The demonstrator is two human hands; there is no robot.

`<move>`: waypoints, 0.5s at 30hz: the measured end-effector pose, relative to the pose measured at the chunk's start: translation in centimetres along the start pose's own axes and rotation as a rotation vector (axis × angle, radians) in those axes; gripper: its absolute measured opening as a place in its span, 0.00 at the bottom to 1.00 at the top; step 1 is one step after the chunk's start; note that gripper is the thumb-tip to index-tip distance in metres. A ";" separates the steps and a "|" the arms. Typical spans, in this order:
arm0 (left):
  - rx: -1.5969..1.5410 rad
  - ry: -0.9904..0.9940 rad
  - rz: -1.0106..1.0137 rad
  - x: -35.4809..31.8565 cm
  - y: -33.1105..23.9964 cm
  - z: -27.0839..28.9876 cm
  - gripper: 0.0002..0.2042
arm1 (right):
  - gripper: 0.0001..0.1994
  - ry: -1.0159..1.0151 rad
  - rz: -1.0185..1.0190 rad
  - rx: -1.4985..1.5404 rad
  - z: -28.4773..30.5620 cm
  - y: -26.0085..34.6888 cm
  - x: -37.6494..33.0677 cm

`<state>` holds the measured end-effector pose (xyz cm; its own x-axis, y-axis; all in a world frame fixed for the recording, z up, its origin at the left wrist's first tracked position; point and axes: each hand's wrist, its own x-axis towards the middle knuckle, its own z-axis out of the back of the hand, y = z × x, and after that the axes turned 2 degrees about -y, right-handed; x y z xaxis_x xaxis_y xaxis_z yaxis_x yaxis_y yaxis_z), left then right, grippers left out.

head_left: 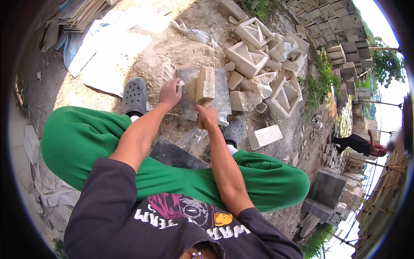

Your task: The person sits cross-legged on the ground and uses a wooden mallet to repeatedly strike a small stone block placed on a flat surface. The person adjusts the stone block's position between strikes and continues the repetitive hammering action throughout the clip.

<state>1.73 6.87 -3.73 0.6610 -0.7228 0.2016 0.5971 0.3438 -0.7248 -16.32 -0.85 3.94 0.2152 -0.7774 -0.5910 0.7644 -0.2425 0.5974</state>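
Observation:
My right hand [208, 115] is closed round the short handle of a mallet with a blocky, pale, dusty head [205, 84]. That head is over a dark flat slab [186, 101] on the ground between my feet. To its left, my left hand [170, 93] is at the slab's left edge, with its fingers bent round a small pale lump [180, 83], perhaps a stone chip. Most of the lump is hidden by the fingers. Another dark slab [176, 153] lies nearer to me, partly covered by my green trousers.
Broken pale hollow blocks [248, 58] are heaped on the right. A pale rectangular block [265, 137] lies beside my right shoe [235, 131]. A white sack [196, 34] lies farther off. Stacked grey blocks [327, 187] and another person [358, 144] are at the far right.

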 end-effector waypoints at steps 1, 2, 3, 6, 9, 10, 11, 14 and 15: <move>-0.025 -0.038 0.014 -0.4 0.0 0.0 0.16 | 0.15 -0.024 0.008 0.039 0.4 0.5 -0.2; -0.024 -0.046 0.061 -0.7 0.0 0.0 0.16 | 0.15 -0.047 0.016 0.079 0.5 0.9 -0.5; -0.024 -0.054 0.108 -1.1 0.0 0.0 0.16 | 0.15 -0.078 0.070 0.097 0.6 1.3 -0.9; -0.021 -0.026 0.147 -2.3 0.0 0.2 0.15 | 0.15 -0.118 0.178 0.114 0.7 1.7 -1.6; -0.015 -0.006 0.115 -2.6 -0.5 0.0 0.15 | 0.15 -0.057 0.140 -0.004 0.2 -0.8 0.0; -0.005 -0.005 0.111 -2.7 -0.4 0.0 0.15 | 0.15 -0.029 0.097 -0.088 -0.1 -1.4 0.4; 0.003 -0.023 0.134 -2.7 -0.5 -0.1 0.15 | 0.15 -0.001 0.054 -0.171 -0.2 -1.9 0.8; 0.035 -0.066 0.192 -3.1 0.1 -0.3 0.15 | 0.24 0.030 -0.027 -0.085 -0.2 -2.9 0.4; 0.049 -0.075 0.192 -3.2 0.5 -0.2 0.15 | 0.24 0.031 -0.040 -0.053 -0.3 -2.9 0.0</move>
<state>-0.23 9.25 -4.88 0.7960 -0.5947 0.1127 0.4765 0.5010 -0.7225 -18.35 0.02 2.00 0.2018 -0.7489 -0.6312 0.8040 -0.2414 0.5434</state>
